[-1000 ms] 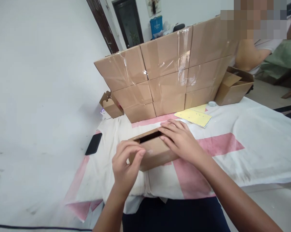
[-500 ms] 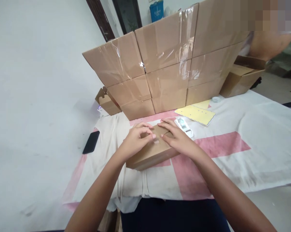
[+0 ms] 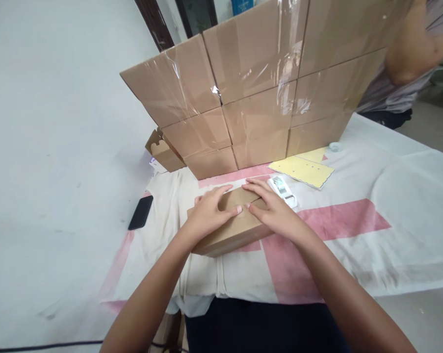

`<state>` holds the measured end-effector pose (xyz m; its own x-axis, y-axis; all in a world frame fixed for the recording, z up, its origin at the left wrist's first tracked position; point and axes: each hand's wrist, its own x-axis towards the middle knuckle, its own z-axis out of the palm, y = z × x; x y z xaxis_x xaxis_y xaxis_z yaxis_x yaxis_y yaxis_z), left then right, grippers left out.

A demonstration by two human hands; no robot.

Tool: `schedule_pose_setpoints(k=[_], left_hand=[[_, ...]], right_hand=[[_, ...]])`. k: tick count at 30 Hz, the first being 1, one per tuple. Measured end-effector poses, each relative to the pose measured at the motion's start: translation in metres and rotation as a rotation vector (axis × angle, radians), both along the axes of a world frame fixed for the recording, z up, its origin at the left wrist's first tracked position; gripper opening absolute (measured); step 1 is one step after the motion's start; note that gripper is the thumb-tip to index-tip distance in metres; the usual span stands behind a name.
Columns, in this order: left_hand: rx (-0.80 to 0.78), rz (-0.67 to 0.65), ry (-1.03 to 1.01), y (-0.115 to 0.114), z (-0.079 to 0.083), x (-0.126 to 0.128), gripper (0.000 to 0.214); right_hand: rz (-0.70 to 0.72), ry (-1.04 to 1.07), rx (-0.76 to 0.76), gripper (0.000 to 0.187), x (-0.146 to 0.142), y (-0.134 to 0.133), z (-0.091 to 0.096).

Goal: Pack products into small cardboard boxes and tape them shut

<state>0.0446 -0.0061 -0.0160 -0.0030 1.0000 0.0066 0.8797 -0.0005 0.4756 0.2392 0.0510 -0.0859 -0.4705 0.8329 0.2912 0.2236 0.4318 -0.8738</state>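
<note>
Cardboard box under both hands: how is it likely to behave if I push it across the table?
The cardboard box should feel fairly stiff, since its visible sides look flat and its edges straight. It probably won't roll or tip easily, being long and low. It may drag the tablecloth along, as the fabric nearby is creased and loose.

A brown cardboard box (image 3: 233, 229) lies slantwise on the cloth (image 3: 346, 260), its top closed.

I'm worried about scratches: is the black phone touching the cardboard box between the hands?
Apart: the head view shows a stretch of pale cloth between the phone and the box.
</note>
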Motion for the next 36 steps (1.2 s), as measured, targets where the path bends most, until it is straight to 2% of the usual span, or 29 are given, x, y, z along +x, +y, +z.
schedule_pose_setpoints(k=[2,6,12,17,20,23,26,29,32,34,36], left_hand=[[-0.053,0.007,-0.034,0.002,-0.002,0.001,0.047],[-0.015,0.002,-0.006,0.003,-0.003,0.001,0.036],[-0.099,-0.14,0.049,0.001,-0.001,-0.011,0.077],[-0.143,-0.109,0.079,-0.002,-0.002,-0.013,0.098],[-0.109,-0.127,0.054,-0.004,-0.002,-0.011,0.091],[-0.056,-0.133,0.01,-0.006,-0.002,-0.009,0.077],[-0.029,-0.163,-0.082,-0.007,-0.002,-0.013,0.064],[0.047,-0.132,-0.226,-0.003,-0.005,-0.031,0.044],[0.16,-0.009,-0.323,0.009,-0.02,-0.067,0.03],[0.208,0.112,-0.354,0.02,-0.041,-0.097,0.024],[0.212,0.231,-0.364,0.031,-0.069,-0.127,0.024]], right_hand=[[0.019,0.006,-0.004,0.044,0.001,0.0,0.0],[0.047,0.014,-0.015,0.044,0.004,0.001,0.001],[0.048,0.045,-0.036,0.038,0.003,0.001,0.0],[0.047,0.052,-0.062,0.039,0.007,0.0,0.0],[0.14,0.078,-0.049,0.044,0.016,0.0,-0.006],[0.204,0.157,0.038,0.047,0.022,-0.002,-0.019],[0.181,0.177,0.17,0.063,0.021,-0.004,-0.033],[0.128,0.129,0.284,0.072,0.015,-0.006,-0.045],[0.039,0.122,0.381,0.07,0.011,-0.009,-0.052],[-0.014,0.126,0.426,0.069,0.01,-0.009,-0.055],[-0.042,0.115,0.442,0.068,0.01,-0.009,-0.057]])
